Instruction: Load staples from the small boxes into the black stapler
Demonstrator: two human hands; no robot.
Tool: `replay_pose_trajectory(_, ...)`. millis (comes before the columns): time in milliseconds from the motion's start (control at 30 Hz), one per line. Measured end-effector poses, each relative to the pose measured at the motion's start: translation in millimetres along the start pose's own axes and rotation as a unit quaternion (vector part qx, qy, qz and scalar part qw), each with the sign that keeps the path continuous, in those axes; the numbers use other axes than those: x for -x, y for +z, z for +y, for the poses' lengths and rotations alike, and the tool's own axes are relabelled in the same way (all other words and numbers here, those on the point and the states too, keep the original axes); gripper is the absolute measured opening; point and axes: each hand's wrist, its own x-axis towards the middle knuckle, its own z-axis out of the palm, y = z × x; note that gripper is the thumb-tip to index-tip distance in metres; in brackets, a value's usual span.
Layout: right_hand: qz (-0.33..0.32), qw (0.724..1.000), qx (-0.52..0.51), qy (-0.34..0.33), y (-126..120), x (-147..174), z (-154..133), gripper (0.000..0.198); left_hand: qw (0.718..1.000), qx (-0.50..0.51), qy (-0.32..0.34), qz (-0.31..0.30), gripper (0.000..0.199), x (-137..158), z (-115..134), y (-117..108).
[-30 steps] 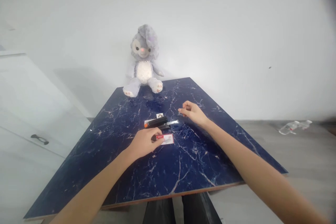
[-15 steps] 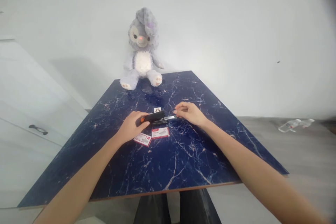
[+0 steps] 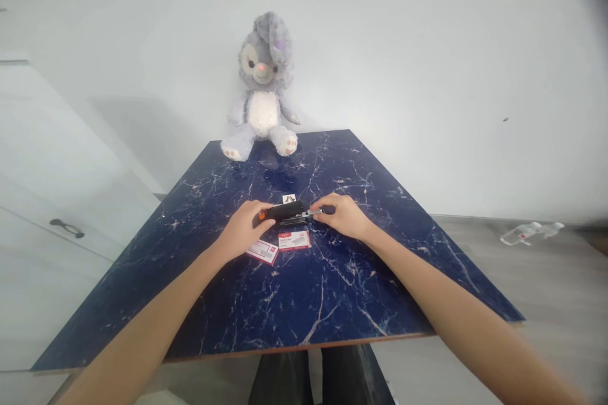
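Note:
A black stapler with an orange part lies across the middle of the table. My left hand is closed round its left end, thumb in front and fingers behind. A narrow metal slide sticks out of the stapler's right end. My right hand pinches this slide between thumb and fingers; a dark tip shows beside the fingers. Just in front of the stapler lie two red-and-white staple boxes, one flat box and another partly behind my left hand. A small white picture card or box sits behind the stapler.
The blue marbled table ends at a brown front edge near my legs. A grey plush rabbit sits at its far edge against the wall. White cabinet doors stand to the left. Clear plastic bottles lie on the floor at right.
My right hand has moved in and down, its fingers now on the slide near the stapler's end. My left hand keeps its hold. The whole view has shifted slightly.

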Motion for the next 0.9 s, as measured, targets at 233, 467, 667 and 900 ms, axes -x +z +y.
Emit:
replay_pose_trajectory(233, -0.018, 0.995, -0.075, 0.057, 7.9, -2.4, 10.5, 0.013, 1.000, 0.005, 0.001, 0.005, 0.030, 0.8, -1.2, 0.1)
replay_pose_trajectory(467, -0.029, 0.996, -0.068, 0.044, 11.2, -2.8, 11.8, 0.012, 1.000, 0.005, 0.007, 0.007, 0.031, 0.4, -1.9, 1.6)
replay_pose_trajectory(667, 0.010, 0.998, 0.023, 0.049, -8.1, -3.2, 6.4, 0.018, 0.999, -0.013, 0.012, -0.043, 0.045, -0.1, -8.3, -11.1)
replay_pose_trajectory(900, -0.018, 0.987, 0.132, 0.090, 17.1, 13.5, -35.8, 0.048, 0.996, 0.031, -0.062, -0.063, 0.051, -2.7, -10.0, -13.9)
